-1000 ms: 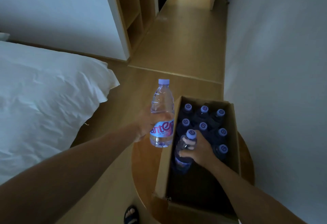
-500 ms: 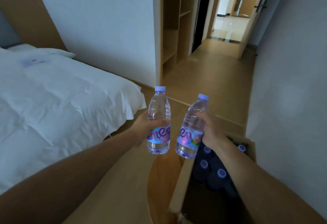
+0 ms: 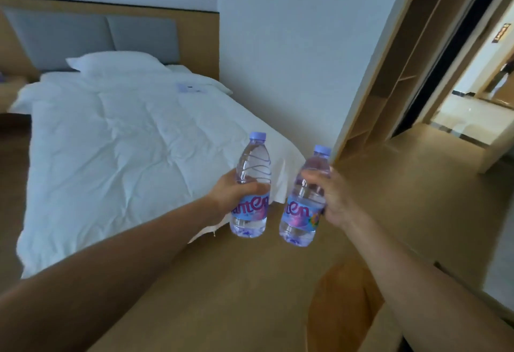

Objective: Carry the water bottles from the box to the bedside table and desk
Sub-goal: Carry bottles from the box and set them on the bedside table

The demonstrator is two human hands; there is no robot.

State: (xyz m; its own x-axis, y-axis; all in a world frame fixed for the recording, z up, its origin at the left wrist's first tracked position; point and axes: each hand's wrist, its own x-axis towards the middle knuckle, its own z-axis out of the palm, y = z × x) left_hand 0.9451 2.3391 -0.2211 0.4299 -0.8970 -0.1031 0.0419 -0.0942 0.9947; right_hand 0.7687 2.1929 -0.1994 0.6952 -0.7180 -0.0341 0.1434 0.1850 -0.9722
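The left hand (image 3: pixel 236 193) is wrapped around the middle of a clear plastic water bottle with a lilac cap and a blue-and-pink label (image 3: pixel 251 187), holding it upright in the air above the tan wooden floor (image 3: pixel 389 212). The right hand (image 3: pixel 332 196) grips a second clear plastic water bottle of the same kind (image 3: pixel 304 198), tilted slightly with its cap leaning right; the two bottles hang just beside each other without touching. On the left lies a bed with a rumpled white duvet (image 3: pixel 116 151) and a white pillow (image 3: pixel 116 64) at its far end. The near corner of the brown cardboard box (image 3: pixel 389 329) shows at the lower right, on a round wooden table (image 3: pixel 342 301)
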